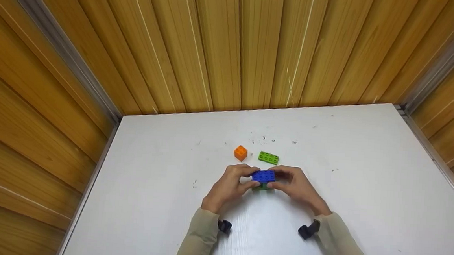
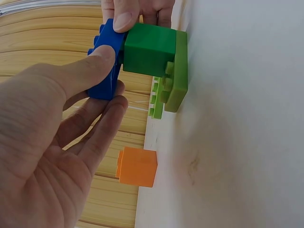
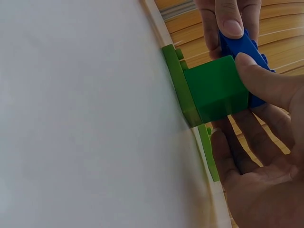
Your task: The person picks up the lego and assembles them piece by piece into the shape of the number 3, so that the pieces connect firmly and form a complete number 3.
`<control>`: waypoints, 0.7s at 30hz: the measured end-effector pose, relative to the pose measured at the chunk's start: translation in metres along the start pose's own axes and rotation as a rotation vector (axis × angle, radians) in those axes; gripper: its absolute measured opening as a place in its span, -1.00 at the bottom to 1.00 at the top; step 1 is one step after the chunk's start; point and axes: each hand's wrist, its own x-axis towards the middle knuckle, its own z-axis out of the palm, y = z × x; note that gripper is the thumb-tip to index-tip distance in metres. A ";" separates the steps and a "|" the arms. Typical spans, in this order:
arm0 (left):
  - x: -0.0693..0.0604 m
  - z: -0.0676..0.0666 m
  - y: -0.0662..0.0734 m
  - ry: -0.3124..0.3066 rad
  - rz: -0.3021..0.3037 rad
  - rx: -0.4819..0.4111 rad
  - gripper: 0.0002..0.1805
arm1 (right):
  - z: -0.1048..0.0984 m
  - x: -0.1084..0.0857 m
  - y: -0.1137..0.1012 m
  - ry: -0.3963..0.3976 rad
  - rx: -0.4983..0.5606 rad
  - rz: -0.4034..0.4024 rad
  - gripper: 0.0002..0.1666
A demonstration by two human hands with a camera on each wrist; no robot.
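Head cam: both hands pinch blue brick over dk grn block.

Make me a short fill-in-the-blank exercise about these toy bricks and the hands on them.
1. The left hand and the right hand both grip the top brick, whose colour is ____.
2. The middle block, standing on the base brick, is dark ____.
3. In the head view, the loose light green brick lies to the ____ of the orange block.

Missing words: blue; green; right.
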 end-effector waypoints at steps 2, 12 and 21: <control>0.000 0.000 0.001 -0.001 0.006 -0.001 -0.57 | 0.000 0.000 0.000 0.002 0.004 -0.010 -0.51; 0.001 0.000 0.002 0.001 0.034 0.044 -0.59 | 0.001 0.001 -0.005 0.021 -0.065 -0.062 -0.52; 0.000 0.002 0.000 0.002 0.021 0.055 -0.60 | 0.002 0.000 -0.007 0.024 -0.122 -0.065 -0.53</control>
